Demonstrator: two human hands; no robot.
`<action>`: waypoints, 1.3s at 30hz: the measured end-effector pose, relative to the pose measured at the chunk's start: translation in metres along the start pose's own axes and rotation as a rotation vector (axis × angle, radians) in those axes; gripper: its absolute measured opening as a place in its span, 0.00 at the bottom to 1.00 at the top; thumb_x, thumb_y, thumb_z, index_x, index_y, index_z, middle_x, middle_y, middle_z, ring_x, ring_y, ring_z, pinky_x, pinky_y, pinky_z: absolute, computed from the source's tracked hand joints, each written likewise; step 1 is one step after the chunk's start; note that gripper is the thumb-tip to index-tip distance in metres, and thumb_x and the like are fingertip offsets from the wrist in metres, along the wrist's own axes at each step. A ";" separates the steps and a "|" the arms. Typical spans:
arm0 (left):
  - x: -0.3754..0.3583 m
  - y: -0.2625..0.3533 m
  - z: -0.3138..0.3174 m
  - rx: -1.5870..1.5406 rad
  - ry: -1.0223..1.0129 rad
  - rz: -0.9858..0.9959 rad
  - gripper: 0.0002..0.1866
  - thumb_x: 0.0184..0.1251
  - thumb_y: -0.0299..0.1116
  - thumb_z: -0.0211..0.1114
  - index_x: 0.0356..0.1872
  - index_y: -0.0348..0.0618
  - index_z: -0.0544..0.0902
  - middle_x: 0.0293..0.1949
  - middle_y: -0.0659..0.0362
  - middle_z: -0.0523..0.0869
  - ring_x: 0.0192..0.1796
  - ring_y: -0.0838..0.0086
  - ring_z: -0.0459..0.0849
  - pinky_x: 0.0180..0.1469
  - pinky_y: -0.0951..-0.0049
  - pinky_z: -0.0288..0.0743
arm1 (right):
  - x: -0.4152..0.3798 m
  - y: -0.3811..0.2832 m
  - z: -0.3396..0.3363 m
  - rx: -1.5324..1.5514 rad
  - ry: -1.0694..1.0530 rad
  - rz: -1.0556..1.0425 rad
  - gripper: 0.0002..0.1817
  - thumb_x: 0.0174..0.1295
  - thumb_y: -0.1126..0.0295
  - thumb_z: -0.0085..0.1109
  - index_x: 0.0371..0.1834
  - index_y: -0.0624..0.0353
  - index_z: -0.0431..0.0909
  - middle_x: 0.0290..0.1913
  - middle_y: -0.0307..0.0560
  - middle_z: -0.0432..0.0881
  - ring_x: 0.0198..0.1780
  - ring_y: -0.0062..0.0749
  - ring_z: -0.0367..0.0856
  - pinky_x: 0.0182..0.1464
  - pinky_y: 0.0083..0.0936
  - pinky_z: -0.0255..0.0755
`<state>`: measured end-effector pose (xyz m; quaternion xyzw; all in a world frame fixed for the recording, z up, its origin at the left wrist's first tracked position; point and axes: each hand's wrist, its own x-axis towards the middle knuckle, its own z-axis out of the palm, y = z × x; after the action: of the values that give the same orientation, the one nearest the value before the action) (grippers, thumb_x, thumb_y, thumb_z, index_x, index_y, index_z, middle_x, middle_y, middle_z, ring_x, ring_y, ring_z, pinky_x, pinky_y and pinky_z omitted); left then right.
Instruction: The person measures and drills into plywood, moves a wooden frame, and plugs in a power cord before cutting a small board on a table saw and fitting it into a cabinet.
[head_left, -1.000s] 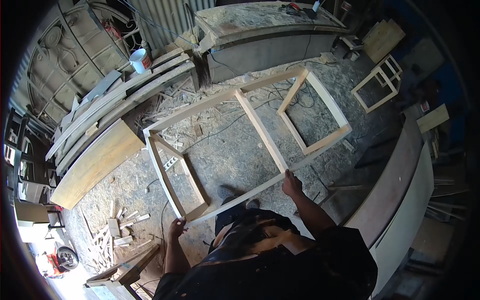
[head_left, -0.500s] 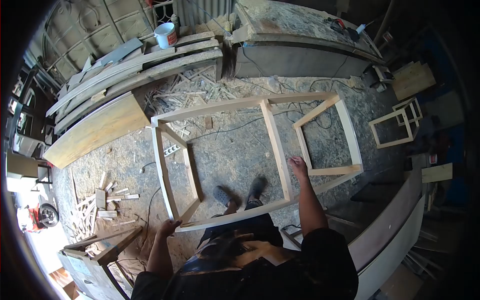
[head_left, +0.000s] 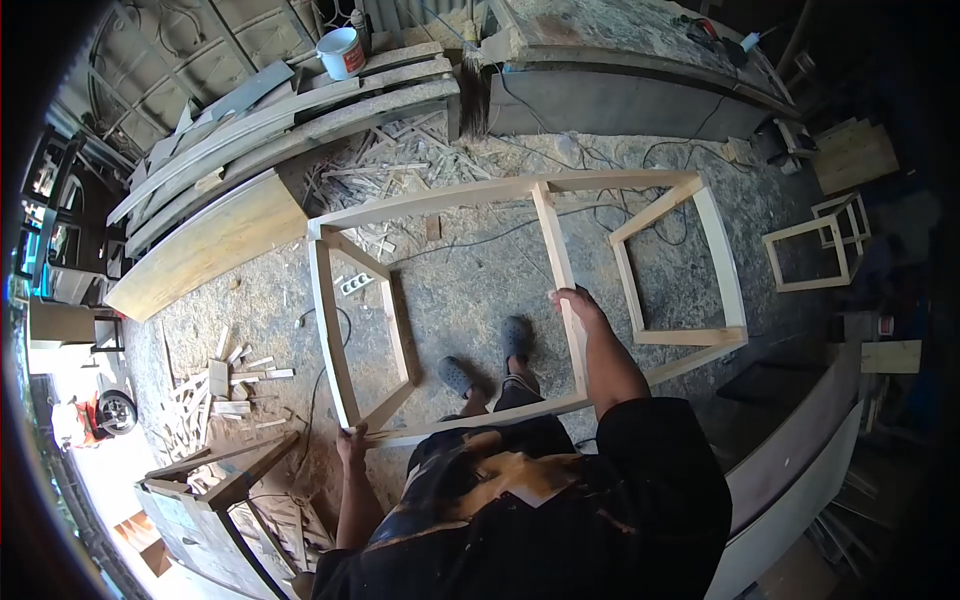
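Observation:
A large wooden frame (head_left: 430, 201) of pale timber spans the view in front of my body, with legs and smaller end frames below its top rails. My left hand (head_left: 351, 443) is closed around its near left corner. Farther right, my right hand (head_left: 578, 303) wraps round the middle crossbar (head_left: 555, 240), thumb side toward the far rail. Parts of the near rail are hidden by my shirt and right arm. My feet in grey clogs (head_left: 515, 338) stand on the floor inside the frame's outline.
Offcuts (head_left: 225, 385) lie in a heap at left, near a plywood sheet (head_left: 215, 245). A power strip (head_left: 356, 284) and cables lie on the dusty floor. Stacked planks hold a white bucket (head_left: 340, 53); a workbench (head_left: 620, 50) stands behind. A small wooden frame (head_left: 815, 250) is at right.
My right hand has moved from beside the middle crossbar onto it and closed round it. My left hand keeps its hold at the corner. The whole view has shifted slightly.

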<state>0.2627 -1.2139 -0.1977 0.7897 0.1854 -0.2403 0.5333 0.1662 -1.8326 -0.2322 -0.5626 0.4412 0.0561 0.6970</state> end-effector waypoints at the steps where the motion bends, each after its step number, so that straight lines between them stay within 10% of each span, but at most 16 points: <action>1: -0.004 0.016 0.005 -0.034 -0.007 -0.010 0.24 0.55 0.27 0.69 0.55 0.41 0.75 0.42 0.60 0.82 0.41 0.74 0.80 0.44 0.72 0.74 | 0.001 -0.004 -0.005 -0.024 -0.018 -0.020 0.14 0.50 0.60 0.59 0.29 0.60 0.79 0.27 0.42 0.79 0.32 0.29 0.78 0.38 0.24 0.70; 7: 0.018 0.062 0.026 -0.128 -0.123 -0.006 0.24 0.55 0.25 0.68 0.54 0.43 0.73 0.38 0.58 0.80 0.33 0.71 0.82 0.28 0.72 0.79 | 0.022 -0.047 -0.031 -0.116 -0.081 -0.077 0.10 0.48 0.63 0.56 0.19 0.59 0.76 0.22 0.42 0.76 0.26 0.29 0.74 0.34 0.24 0.67; 19: 0.102 0.120 0.124 0.218 0.073 0.114 0.30 0.55 0.39 0.71 0.58 0.41 0.71 0.46 0.52 0.83 0.48 0.64 0.81 0.51 0.63 0.73 | 0.132 -0.131 -0.067 -0.126 -0.066 -0.068 0.11 0.46 0.60 0.56 0.18 0.56 0.75 0.20 0.41 0.75 0.23 0.29 0.72 0.29 0.25 0.65; 25: 0.105 0.161 0.152 0.412 0.188 -0.004 0.30 0.49 0.36 0.73 0.54 0.41 0.71 0.43 0.48 0.84 0.44 0.59 0.84 0.44 0.60 0.77 | 0.187 -0.130 -0.077 -0.056 -0.035 0.011 0.17 0.45 0.66 0.61 0.38 0.62 0.77 0.34 0.46 0.80 0.33 0.34 0.81 0.37 0.28 0.74; 39: 0.108 0.159 0.149 0.366 0.157 -0.106 0.28 0.52 0.38 0.73 0.52 0.43 0.71 0.38 0.52 0.83 0.39 0.66 0.83 0.38 0.65 0.78 | 0.174 -0.140 -0.065 -0.208 0.213 -0.119 0.21 0.43 0.64 0.62 0.41 0.63 0.81 0.38 0.48 0.84 0.41 0.40 0.81 0.45 0.34 0.71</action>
<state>0.4110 -1.4067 -0.1877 0.8788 0.2209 -0.2355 0.3515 0.3162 -2.0101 -0.2461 -0.6595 0.4703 -0.0001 0.5864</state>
